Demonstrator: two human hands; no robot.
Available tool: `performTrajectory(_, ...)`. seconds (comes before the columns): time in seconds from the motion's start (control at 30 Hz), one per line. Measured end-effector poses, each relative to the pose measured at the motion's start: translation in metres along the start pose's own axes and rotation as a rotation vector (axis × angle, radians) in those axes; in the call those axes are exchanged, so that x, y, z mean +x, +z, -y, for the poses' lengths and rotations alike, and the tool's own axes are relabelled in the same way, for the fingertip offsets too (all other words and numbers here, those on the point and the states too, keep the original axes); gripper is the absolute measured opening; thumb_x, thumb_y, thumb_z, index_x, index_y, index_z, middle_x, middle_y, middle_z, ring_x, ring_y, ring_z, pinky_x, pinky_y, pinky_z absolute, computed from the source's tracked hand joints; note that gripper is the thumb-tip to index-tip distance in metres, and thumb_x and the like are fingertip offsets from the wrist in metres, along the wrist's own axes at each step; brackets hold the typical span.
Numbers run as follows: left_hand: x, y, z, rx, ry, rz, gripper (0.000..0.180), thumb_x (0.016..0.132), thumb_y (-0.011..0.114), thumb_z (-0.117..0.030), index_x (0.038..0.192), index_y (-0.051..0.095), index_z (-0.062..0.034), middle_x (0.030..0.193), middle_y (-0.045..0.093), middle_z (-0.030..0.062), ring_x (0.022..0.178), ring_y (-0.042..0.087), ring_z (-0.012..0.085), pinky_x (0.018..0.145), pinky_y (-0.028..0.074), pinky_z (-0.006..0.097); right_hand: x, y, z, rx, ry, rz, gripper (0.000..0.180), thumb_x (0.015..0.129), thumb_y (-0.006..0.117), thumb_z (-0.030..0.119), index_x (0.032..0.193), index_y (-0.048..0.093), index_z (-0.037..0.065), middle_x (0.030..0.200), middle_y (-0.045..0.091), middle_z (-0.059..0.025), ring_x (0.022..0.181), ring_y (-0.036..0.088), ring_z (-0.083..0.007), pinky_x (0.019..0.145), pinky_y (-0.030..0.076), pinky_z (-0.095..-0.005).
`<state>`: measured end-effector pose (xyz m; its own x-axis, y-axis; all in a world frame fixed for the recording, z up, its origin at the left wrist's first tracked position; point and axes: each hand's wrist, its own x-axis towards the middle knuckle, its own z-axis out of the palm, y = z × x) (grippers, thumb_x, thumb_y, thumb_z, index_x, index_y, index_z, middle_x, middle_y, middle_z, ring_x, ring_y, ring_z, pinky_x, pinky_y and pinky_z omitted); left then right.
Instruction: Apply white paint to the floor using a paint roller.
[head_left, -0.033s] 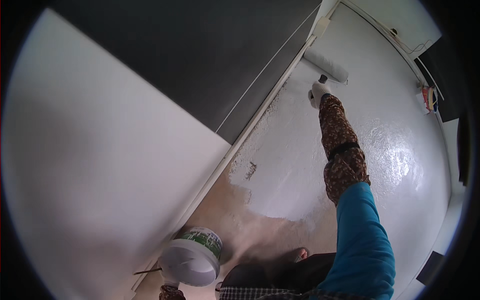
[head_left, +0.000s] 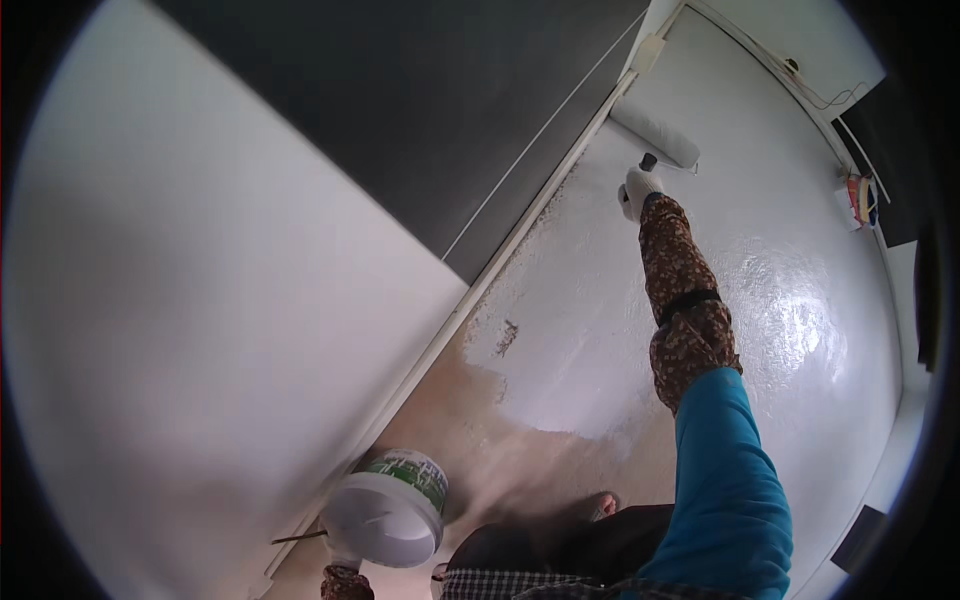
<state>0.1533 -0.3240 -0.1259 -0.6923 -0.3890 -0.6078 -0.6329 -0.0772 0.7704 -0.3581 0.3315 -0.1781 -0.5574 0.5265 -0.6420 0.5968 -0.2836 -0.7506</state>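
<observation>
My right hand point(head_left: 640, 190), in a white glove at the end of an outstretched arm, is closed round the handle of a paint roller point(head_left: 655, 133). The roller's wide, pale sleeve lies on the wet grey-white coating of the floor point(head_left: 590, 330), close to the skirting. At the lower left, a white bucket point(head_left: 400, 552) with a green and white label tilts its mouth toward me. My left hand point(head_left: 342, 550), also gloved, grips the bucket's rim; its fingers are partly hidden. A thin brown stick point(head_left: 299, 537) juts out beside that hand.
A white and dark grey wall point(head_left: 300, 260) with a pale skirting strip point(head_left: 420, 370) borders the left side. Bare brown floor point(head_left: 440, 420) lies near my foot point(head_left: 605, 504). A small colourful box point(head_left: 858, 200) and loose cables point(head_left: 840, 97) are along the far right edge.
</observation>
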Motion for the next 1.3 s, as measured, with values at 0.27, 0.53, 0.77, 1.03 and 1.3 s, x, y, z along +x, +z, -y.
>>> performTrajectory(0.27, -0.008, 0.009, -0.006, -0.061, 0.033, 0.089, 0.06, 0.102, 0.042, -0.05, 0.14, 0.044, -0.0025, 0.132, 0.055, 0.0124, 0.116, 0.057, 0.0249, 0.096, 0.051, 0.04, -0.142, 0.029, -0.115, -0.138, 0.108, 0.065, 0.019, 0.09, 0.055, 0.022, 0.107, 0.062, 0.015, 0.096, 0.067, -0.003, 0.094, 0.065, -0.0194, 0.073, 0.049, -0.0338)
performTrajectory(0.53, -0.001, 0.017, -0.005, 0.072, 0.136, 0.025, 0.05, 0.105, 0.041, -0.036, 0.132, 0.052, 0.0041, 0.127, 0.061, 0.0175, 0.114, 0.06, 0.0262, 0.098, 0.046, 0.036, -0.32, 0.029, -0.271, -0.539, -0.144, -0.071, 0.028, 0.094, 0.048, 0.026, 0.106, 0.053, 0.001, 0.082, 0.063, -0.0163, 0.077, 0.065, -0.0333, 0.065, 0.05, -0.0443)
performTrajectory(0.77, -0.009, 0.033, -0.03, 0.182, 0.245, -0.026, 0.065, 0.102, 0.038, -0.05, 0.13, 0.053, 0.0066, 0.125, 0.061, 0.0225, 0.113, 0.06, 0.0322, 0.097, 0.045, 0.039, -0.454, 0.019, -0.336, -0.556, -0.154, -0.029, 0.034, 0.093, 0.048, 0.025, 0.113, 0.052, -0.002, 0.071, 0.062, -0.0162, 0.051, 0.063, -0.0256, 0.048, 0.05, -0.0399)
performTrajectory(1.03, -0.011, 0.037, -0.031, 0.077, 0.132, -0.015, 0.063, 0.102, 0.04, -0.049, 0.129, 0.054, 0.0067, 0.123, 0.062, 0.0228, 0.111, 0.061, 0.0317, 0.095, 0.047, 0.038, -0.4, 0.047, -0.294, -0.563, -0.158, -0.202, 0.038, 0.089, 0.053, 0.027, 0.107, 0.057, -0.006, 0.098, 0.065, -0.0327, 0.098, 0.064, -0.0464, 0.083, 0.051, -0.0509)
performTrajectory(1.3, -0.011, 0.036, -0.028, 0.117, 0.162, -0.075, 0.063, 0.102, 0.041, -0.048, 0.127, 0.055, 0.0083, 0.121, 0.062, 0.0245, 0.111, 0.061, 0.0342, 0.094, 0.047, 0.039, -0.426, 0.032, -0.312, -0.586, -0.097, -0.18, 0.041, 0.09, 0.052, 0.029, 0.11, 0.056, -0.007, 0.103, 0.065, -0.032, 0.101, 0.063, -0.0469, 0.086, 0.05, -0.0498)
